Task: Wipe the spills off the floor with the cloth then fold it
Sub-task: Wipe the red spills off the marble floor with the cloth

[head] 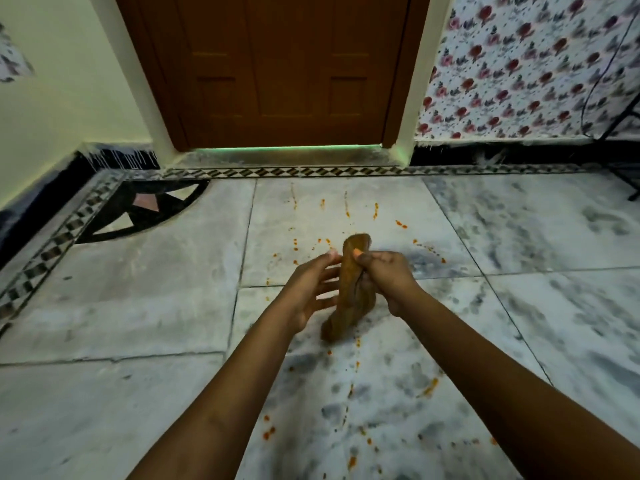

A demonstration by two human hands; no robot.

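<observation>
R hand (384,275) has the grip: fingers and thumb curled round the upper part of the brown cloth (355,289), pinching it just below its top end, so the cloth is bunched into a twisted rope that hangs down w/ its lower end near or on the floor (138,323); can't tell if it touches. L hand (311,289) sits just beside the cloth, palm turned toward it, fingers spread and mostly straight, fingertips at the cloth's side but not closed round it. Both forearms reach fwd from the near edge of the floor, converging mid-floor, short of the door (277,71) at the far edge. Step, as I read it: readying the cloth, wiping not begun, since orange spills (401,224) dot the marble all round, from far side to near side. Next move prob needs the cloth opened or wadded flat, pressed down on the floor and swept thru the spots; folding comes well after.
</observation>
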